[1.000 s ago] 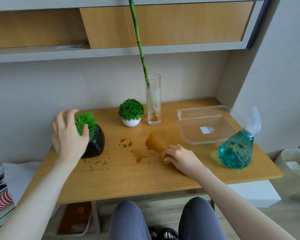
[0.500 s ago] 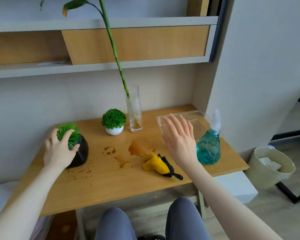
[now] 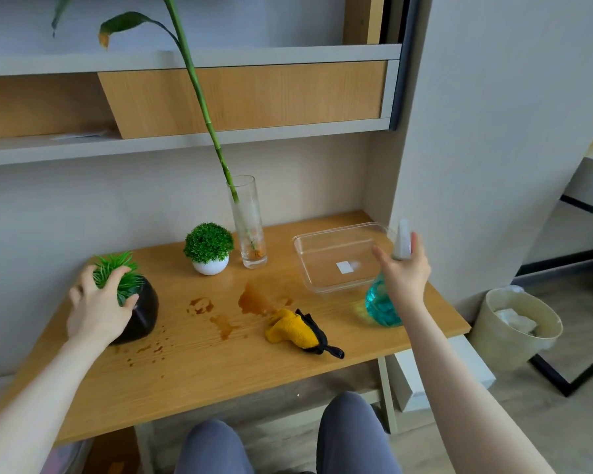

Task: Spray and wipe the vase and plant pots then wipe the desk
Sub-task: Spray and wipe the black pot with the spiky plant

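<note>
A wood-grain counter (image 3: 220, 378) sits in a pale-walled alcove beneath grey-and-wood shelving (image 3: 240, 97), its top marked by brown spill patches (image 3: 254, 299) and fine droplets near the front left. The left hand (image 3: 98, 306) curls over a glossy black, rounded plant pot (image 3: 144, 313) with spiky green foliage close to the counter's left edge, fingers and thumb wrapped round its rim. The right hand (image 3: 404, 271) grips the neck of a teal, translucent spray bottle (image 3: 380, 306) standing near the right edge, with the index finger extended. Between them, a crumpled yellow cloth (image 3: 293, 328) with black trim lies beside the largest stain, the wood around it bare towards the front edge. At the back stand a small white pot (image 3: 210, 266) holding a round green tuft and, just beside it, a tall clear glass vase (image 3: 249, 224) with a leaning green stalk. A shallow, clear plastic tray (image 3: 322, 282) rests at the back right. A beige waste bin (image 3: 514, 326) stands on the floor to the right.
</note>
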